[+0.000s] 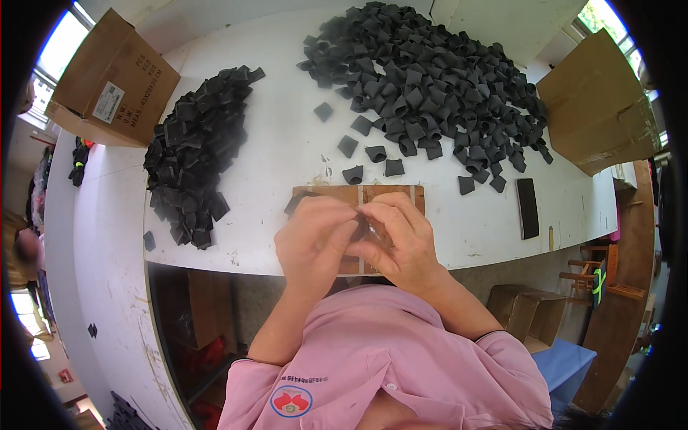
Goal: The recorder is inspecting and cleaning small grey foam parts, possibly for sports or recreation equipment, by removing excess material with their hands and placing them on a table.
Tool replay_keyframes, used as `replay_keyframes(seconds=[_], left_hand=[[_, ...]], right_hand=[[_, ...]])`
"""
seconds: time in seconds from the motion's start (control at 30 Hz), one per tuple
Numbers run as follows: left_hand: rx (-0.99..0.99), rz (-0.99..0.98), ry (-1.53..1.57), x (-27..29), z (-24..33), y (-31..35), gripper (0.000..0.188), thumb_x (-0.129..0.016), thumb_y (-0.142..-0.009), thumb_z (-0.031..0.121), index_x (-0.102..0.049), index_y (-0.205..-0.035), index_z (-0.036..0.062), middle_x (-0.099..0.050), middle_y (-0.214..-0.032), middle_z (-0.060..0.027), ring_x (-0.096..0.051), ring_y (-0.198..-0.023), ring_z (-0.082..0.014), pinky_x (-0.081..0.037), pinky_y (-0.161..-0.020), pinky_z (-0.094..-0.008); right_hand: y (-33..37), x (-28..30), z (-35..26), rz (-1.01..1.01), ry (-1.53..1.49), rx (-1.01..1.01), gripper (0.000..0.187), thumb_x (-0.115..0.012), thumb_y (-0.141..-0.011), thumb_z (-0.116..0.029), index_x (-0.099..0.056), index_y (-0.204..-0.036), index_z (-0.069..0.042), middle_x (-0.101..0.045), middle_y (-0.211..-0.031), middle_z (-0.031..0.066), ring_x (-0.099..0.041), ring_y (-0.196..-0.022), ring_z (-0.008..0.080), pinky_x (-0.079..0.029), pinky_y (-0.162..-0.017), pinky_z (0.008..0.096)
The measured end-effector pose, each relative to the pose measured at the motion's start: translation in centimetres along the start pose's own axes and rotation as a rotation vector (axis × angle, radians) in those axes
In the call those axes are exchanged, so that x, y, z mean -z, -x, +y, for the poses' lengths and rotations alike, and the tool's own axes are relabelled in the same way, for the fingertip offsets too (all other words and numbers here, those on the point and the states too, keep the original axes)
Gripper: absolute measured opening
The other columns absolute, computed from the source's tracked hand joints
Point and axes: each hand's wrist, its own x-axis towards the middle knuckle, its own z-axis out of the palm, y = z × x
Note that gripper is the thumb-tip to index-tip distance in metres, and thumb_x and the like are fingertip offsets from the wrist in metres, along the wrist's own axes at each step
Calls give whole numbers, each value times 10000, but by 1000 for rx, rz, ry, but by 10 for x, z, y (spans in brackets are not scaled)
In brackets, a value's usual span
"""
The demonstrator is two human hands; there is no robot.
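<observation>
Close together over the wooden board [326, 192] at the table's front edge, my left hand [307, 236] and my right hand [401, 233] pinch a small black fabric piece [360, 229] between thumbs and fingertips. Most of the piece is hidden by my fingers. Another dark piece [295, 203] shows partly from behind my left hand, on the board's left edge. Light strips run across the board. Just beyond it lie several loose black pieces, some of them open loops, such as the black loop [352, 175].
A large heap of black loops [430, 93] covers the table's far right. To the left lies a long pile of black pieces [193, 158]. Cardboard boxes stand at the far left [107, 86] and right [598, 104]. A dark phone-like slab [527, 208] rests on the right.
</observation>
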Motion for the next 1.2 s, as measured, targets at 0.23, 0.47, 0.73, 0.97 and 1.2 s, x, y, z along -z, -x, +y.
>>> replay_keyframes(seconds=[0.23,0.47,0.73,0.97,1.2], left_hand=[[211,258,300,-9,8,1,43,-596,-760,13,-562,-776,-8,-580,-855,-98,-543,-778,-183,-445,-679,-266],[143,-69,91,4,4,-9,109,-614,-704,-12,-593,-802,31,-579,-840,-77,-545,-788,-157,-437,-680,-244],[473,343,826,-1,14,4,83,-493,-878,97,-501,-881,14,-501,-896,-70,-470,-862,-159,-393,-785,-285],[562,307,916,0,8,14,82,-515,-869,108,-503,-857,27,-494,-879,-55,-467,-849,-149,-388,-788,-289],[546,274,764,-3,-2,16,75,-498,-875,98,-507,-870,24,-492,-881,-59,-457,-858,-155,-364,-814,-284]], right_hand=[[-8,-5,-6,14,75,111,327,-733,-603,-147,-562,-849,-16,-526,-800,88,-532,-674,226,-453,-539,298],[-4,-5,-1,43,95,150,331,-718,-623,-119,-575,-899,-7,-538,-817,94,-545,-694,227,-456,-540,295],[-7,-11,-7,130,172,168,259,-689,-631,-66,-562,-848,-4,-536,-758,75,-531,-638,214,-441,-499,294],[-6,-13,5,82,158,198,178,-632,-613,26,-551,-767,-13,-509,-701,65,-496,-601,214,-423,-491,301],[-4,-18,9,99,190,201,157,-634,-600,1,-535,-719,-28,-484,-674,56,-481,-586,213,-407,-478,300]])
